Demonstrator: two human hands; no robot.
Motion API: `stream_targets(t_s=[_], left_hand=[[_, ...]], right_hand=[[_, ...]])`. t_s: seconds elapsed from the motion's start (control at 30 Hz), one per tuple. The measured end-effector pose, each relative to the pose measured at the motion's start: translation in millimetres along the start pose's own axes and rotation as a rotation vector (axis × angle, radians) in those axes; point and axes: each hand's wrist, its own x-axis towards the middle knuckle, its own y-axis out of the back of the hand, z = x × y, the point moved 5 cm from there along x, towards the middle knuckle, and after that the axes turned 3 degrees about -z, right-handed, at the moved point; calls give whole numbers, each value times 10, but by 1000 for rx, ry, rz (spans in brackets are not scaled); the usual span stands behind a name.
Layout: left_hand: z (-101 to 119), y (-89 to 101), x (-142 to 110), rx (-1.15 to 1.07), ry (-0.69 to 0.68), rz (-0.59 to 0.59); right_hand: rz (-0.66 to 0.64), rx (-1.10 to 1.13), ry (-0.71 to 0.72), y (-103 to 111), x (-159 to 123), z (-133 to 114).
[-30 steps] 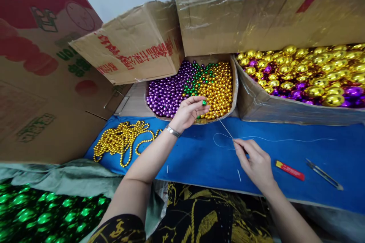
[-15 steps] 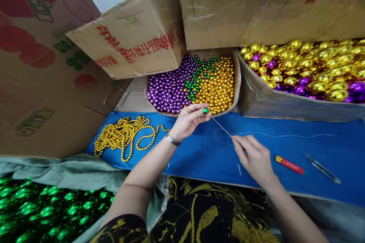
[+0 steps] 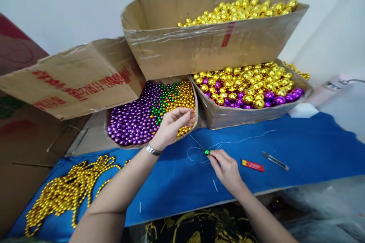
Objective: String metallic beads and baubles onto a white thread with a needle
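Note:
My right hand [image 3: 226, 169] is closed in a pinch on the lower end of a thin needle [image 3: 196, 141] that slants up and left. A shiny green bead [image 3: 207, 152] sits on the needle, right at my fingertips. Fine thread [image 3: 242, 141] loops and trails across the blue cloth [image 3: 176, 182]. My left hand [image 3: 173, 125], with a metal band at its wrist, is over the front of a box of small beads, nearest the gold beads [image 3: 184, 95]. Its fingers are loosely bent and apart, and no bead shows in them. Purple beads [image 3: 131, 121] and green beads [image 3: 168, 97] lie in the same box.
Gold bead strings [image 3: 68, 186] are heaped at left. A red and yellow packet [image 3: 253, 165] and thread snips [image 3: 275, 160] lie at right. Behind stand a carton of larger gold and purple beads [image 3: 222, 117], another carton [image 3: 199, 53] above it, and a jutting cardboard flap [image 3: 85, 79].
The green bead has gone from my left fingertips down the needle to my right fingers. My left hand has moved over the gold beads. The view has shifted right and up.

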Motion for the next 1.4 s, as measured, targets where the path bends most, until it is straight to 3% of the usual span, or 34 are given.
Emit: stream_targets(t_s=[0.2,0.33,0.47,0.53,0.67,0.8,0.93,1.07,1.17,1.27,1.4], left_hand=[[101,-698,884,428,-237,-207],[-58,-1196,1386,880,-345,-416],[-300,-1624,1652,1310,-347,-666],[-383,-1763,1730,1463,-305,-681],[-447,-1899,1832,1611,-215,-601],[-360,-1822,1821,1530,-241,-553],[-83,-1461,1599,1005,-313,-355],[-22,-1015,1213,303,-56,-244],[-66,-758,910,-21,102,-175],[-113,-573,665,-164,153,-120],[-118,-547,625,-121,47,-100]], right_hand=[[50,34,-52,142,-118,161],[102,32,-85,275,-160,247],[123,29,-105,369,-176,313],[127,31,-111,391,-186,338],[135,25,-124,417,-221,372],[145,21,-134,484,-244,378],[154,31,-153,575,-244,380],[137,42,-177,592,-201,370],[130,40,-172,588,-137,333],[141,11,-163,603,-76,286],[149,-8,-141,594,-10,219]])
